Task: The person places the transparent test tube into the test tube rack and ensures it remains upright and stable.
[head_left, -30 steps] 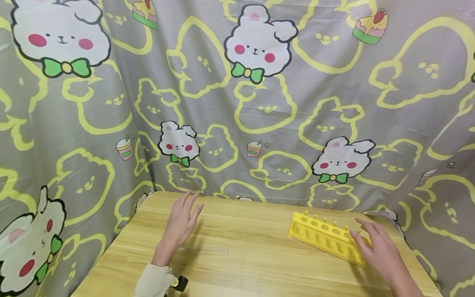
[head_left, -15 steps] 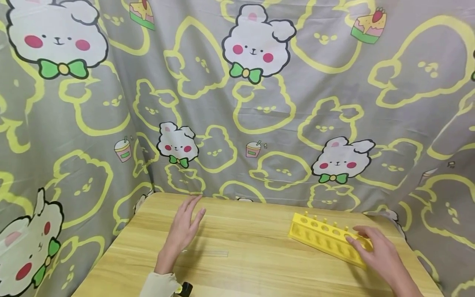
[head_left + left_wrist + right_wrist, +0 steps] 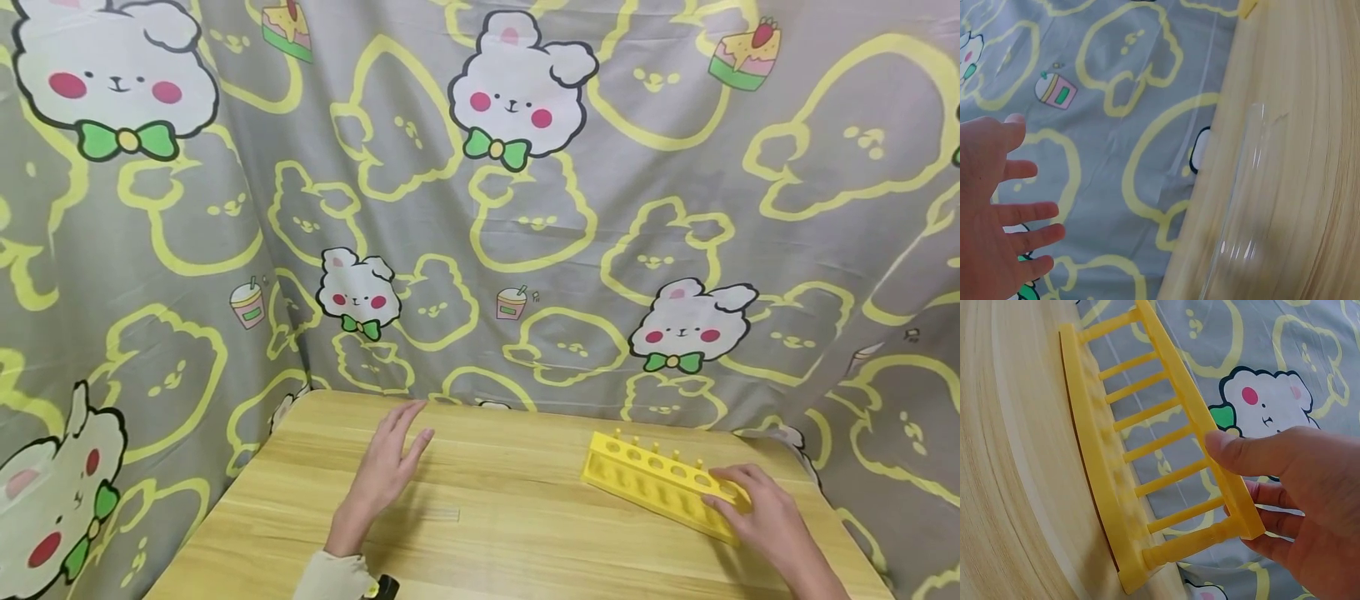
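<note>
A yellow test tube rack [image 3: 660,492] stands on the right side of the wooden table, with a row of round holes along its top and short pegs behind. My right hand [image 3: 776,508] grips the rack's right end. In the right wrist view, the thumb [image 3: 1241,450] lies on the near side of the top rail and the fingers are behind it. A clear tube [image 3: 1241,200] lies on the table, partly hidden by my left hand in the head view. That left hand [image 3: 386,467] hovers over the table with fingers extended, holding nothing.
The wooden table [image 3: 517,467] has a grey curtain [image 3: 555,283] with yellow outlines and white rabbits behind it and at both sides. Its back edge meets the curtain. A black object [image 3: 386,587] sits at my left sleeve [image 3: 333,575].
My right hand has come down onto the rack's right end and grips it. My left hand has shifted to the right, covering more of the clear tube.
</note>
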The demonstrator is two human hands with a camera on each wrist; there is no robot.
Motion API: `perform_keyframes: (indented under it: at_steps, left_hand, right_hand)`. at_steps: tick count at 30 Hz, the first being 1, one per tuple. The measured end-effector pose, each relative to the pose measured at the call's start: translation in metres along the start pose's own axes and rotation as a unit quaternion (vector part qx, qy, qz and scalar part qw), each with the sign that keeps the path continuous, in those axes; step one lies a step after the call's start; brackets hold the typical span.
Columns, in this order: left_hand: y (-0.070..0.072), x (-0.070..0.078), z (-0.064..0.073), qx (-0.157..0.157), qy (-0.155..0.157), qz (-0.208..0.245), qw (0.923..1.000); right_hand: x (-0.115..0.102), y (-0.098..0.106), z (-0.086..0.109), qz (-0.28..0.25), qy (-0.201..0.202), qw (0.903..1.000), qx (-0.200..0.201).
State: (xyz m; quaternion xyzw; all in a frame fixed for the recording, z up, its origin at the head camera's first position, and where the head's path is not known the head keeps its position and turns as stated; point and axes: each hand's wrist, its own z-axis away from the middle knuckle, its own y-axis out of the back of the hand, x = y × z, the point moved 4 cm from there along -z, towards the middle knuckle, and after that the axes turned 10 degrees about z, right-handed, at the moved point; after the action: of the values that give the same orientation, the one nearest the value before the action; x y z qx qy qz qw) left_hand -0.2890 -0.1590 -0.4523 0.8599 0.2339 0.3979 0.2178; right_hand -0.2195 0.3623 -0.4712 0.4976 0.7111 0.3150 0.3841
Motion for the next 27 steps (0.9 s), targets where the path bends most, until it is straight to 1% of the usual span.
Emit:
perform_keyframes:
  at_steps: [9,12,16,19,24,27]
  left_hand:
    - [-0.01,0.007,-0.004,-0.019,0.005,0.008,0.9998]
    - [-0.014,0.011,-0.007,-0.02,-0.001,0.01,0.9997]
    - [-0.019,0.017,-0.012,-0.026,-0.017,0.014,0.9994]
    - [-0.021,0.02,-0.015,-0.031,-0.02,0.02,0.9991]
    - [-0.025,0.021,-0.015,-0.048,-0.003,0.032,0.9984]
    - [-0.029,0.022,-0.015,-0.053,-0.002,0.034,0.998]
  right_hand:
    - [0.005,-0.001,-0.002,0.0,0.002,1.0,-0.005]
    - [0.005,0.0,-0.001,0.0,0.004,1.0,-0.004]
    - [0.007,0.001,0.003,0.001,-0.002,1.0,-0.002]
    - [0.007,0.001,0.005,0.001,-0.003,1.0,0.001]
    - [0.007,-0.001,0.002,-0.002,-0.001,1.0,-0.005]
    - [0.005,-0.001,0.001,-0.004,0.001,1.0,-0.003]
